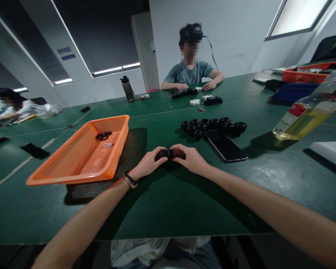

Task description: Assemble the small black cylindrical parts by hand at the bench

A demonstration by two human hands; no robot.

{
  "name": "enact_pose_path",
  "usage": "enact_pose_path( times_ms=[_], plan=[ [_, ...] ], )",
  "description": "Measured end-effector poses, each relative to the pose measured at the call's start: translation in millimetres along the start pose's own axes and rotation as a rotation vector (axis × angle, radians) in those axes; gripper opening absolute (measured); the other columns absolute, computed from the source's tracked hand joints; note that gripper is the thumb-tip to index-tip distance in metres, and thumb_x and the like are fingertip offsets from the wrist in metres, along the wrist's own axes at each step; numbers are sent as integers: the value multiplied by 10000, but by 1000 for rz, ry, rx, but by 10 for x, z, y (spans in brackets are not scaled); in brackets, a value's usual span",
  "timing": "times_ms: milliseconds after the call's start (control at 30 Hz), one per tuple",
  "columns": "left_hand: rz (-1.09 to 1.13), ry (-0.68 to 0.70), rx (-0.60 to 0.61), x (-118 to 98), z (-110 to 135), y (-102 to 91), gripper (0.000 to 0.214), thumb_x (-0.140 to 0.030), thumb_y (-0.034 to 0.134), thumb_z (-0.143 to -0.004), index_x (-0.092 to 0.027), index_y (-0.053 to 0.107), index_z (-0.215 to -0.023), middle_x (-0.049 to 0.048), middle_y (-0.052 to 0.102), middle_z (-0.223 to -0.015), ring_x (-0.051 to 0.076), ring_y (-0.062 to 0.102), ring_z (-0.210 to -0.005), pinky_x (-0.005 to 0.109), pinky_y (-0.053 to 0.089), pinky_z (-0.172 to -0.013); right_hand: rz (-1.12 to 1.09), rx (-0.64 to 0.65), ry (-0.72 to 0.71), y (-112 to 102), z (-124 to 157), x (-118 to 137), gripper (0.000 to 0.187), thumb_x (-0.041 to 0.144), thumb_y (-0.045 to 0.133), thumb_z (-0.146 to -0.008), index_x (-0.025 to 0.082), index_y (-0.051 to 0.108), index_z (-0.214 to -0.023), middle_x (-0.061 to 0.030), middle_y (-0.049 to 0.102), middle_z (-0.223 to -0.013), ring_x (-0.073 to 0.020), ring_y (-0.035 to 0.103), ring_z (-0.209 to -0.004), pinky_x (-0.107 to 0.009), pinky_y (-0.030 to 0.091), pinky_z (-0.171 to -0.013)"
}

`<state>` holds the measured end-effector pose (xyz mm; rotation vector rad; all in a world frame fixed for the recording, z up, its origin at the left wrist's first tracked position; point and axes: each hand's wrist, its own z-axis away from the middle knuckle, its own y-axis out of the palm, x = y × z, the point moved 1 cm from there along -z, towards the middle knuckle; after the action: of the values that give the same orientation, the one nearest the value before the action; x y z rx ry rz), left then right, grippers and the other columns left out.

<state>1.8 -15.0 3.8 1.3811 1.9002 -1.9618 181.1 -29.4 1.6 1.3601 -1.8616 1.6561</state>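
Note:
Between my two hands, low over the green table (162, 209), is a small black part (169, 154); its kind is hard to make out. My left hand (149, 161) grips its left end, thumb and fingers curled round it. On the other end my right hand (192, 158) is closed in the same way, with a dark reddish patch showing beneath its fingers. Much of the part is covered by my fingers. Beyond my right hand stands a cluster of several round black cup-shaped pieces (212, 125), and a black smartphone (226, 146) lies against them.
An orange mesh basket (112, 170) at left holds a black coiled cord (103, 136). At right are a bottle of yellow liquid (299, 119), a white object (332, 152) and a blue tray (295, 92). A person (190, 71) sits opposite, near a power tool (180, 93).

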Motion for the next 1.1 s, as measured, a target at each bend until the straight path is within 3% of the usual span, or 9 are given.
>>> enact_pose_path(
  times_ms=[567,867,1100],
  plan=[
    [-33,-29,-11,2,0,5,311,-266,506,-793,-155,505,-1083,43,612,-956,166,574,-801,261,432,-727,109,40,40,7,-12,14,240,164,567,-762,161,548,-1002,-35,638,-827,-153,586,-735,-287,443,-667],
    [-56,-10,-60,-22,16,14,319,-237,574,-754,-174,530,-1064,21,624,-948,160,588,-831,257,449,-775,284,64,-42,37,19,-6,197,237,472,-834,146,509,-1005,-79,600,-917,-177,552,-803,-305,421,-697],
    [-95,44,-99,25,38,35,357,-278,587,-750,-191,530,-1091,29,614,-1025,175,581,-899,283,451,-821,326,93,-13,36,43,49,188,254,388,-870,152,490,-991,-81,582,-898,-173,537,-771,-290,398,-663]
  ],
)
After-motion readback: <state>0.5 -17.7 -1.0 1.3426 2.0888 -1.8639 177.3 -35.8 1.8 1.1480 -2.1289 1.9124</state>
